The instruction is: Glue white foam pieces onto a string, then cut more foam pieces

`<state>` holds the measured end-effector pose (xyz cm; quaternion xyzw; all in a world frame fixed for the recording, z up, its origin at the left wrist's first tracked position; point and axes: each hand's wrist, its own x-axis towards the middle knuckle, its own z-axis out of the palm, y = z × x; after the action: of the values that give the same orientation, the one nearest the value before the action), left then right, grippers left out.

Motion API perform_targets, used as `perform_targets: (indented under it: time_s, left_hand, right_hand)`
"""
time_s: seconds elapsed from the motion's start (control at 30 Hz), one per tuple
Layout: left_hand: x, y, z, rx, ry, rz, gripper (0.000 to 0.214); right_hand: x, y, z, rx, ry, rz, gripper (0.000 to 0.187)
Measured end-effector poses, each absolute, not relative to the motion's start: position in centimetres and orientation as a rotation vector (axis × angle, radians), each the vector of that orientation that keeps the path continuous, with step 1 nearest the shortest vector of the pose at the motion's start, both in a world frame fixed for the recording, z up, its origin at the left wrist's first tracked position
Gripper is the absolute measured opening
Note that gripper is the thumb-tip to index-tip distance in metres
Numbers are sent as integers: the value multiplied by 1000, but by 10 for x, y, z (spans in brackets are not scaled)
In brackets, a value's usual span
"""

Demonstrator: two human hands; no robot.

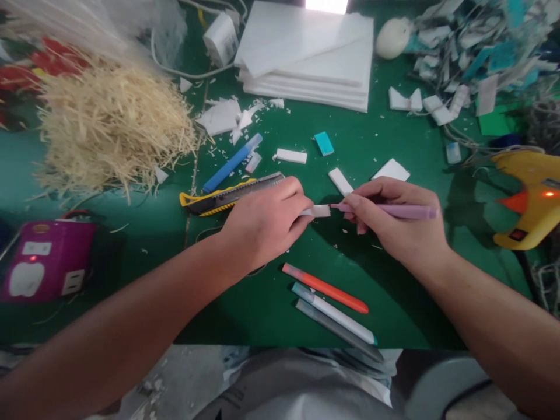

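Note:
A small white foam strip (322, 210) is pinched in the fingers of my left hand (266, 221), its free end pointing right. My right hand (394, 219) grips a pink marker (406, 211) whose dark tip is at or just beside the end of that strip; actual contact I cannot make out. Beside my left hand lies a yellow and black utility knife (227, 195), partly covered by the hand. A white foam piece (340, 181) touches or nearly touches my right fingertips, and another foam piece (391, 170) lies behind that hand.
Orange (326, 288), white (336, 315) and grey markers lie near the front edge. A blue marker (231, 163) is behind the knife. A straw pile (114, 122), stacked foam sheets (306, 58), a purple power box (48, 259) and a yellow glue gun (531, 198) stand around.

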<state>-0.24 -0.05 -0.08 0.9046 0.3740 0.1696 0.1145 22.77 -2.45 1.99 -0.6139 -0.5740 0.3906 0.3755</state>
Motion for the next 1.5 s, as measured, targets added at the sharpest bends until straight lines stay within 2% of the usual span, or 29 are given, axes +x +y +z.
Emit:
perform_targets:
  time_s: [0.37,0.57,1.5]
  left_hand:
    - [-2,0,-2,2645,1091,506,24]
    - [-2,0,-1,2646,1075,534,23]
    - [-2,0,0,2646,1079,508,25]
  right_hand:
    - [227,-21,22,-1603,-1486,1038,21]
    - [227,-23,18,-1573,-1467,1003,16]
    - [227,-27,19,-1621,-1489,978,17]
